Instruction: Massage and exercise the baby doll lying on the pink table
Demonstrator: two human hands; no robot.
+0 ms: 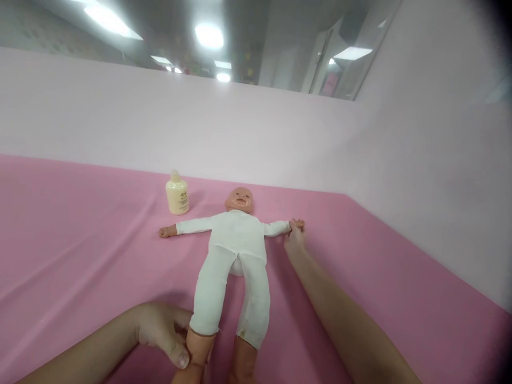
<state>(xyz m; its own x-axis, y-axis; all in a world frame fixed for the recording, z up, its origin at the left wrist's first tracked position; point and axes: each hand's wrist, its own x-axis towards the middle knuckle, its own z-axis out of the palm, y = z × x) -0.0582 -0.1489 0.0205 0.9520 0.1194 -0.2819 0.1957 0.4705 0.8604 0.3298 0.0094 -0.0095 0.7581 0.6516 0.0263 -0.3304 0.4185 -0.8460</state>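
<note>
A baby doll (236, 250) in a white bodysuit lies on its back on the pink sheet (80, 256), arms spread, head toward the wall. My left hand (166, 330) is closed around the doll's lower left-side leg near the ankle, thumb on top. My right hand (295, 237) reaches far out and pinches the doll's small hand at the end of its right-side arm. A cream lotion bottle (177, 194) stands upright just beyond the doll's other arm, untouched.
A pale pink wall (240, 122) runs along the back and turns down the right side, boxing in the sheet. Ceiling lights show above the wall. Folds run across the sheet at the left.
</note>
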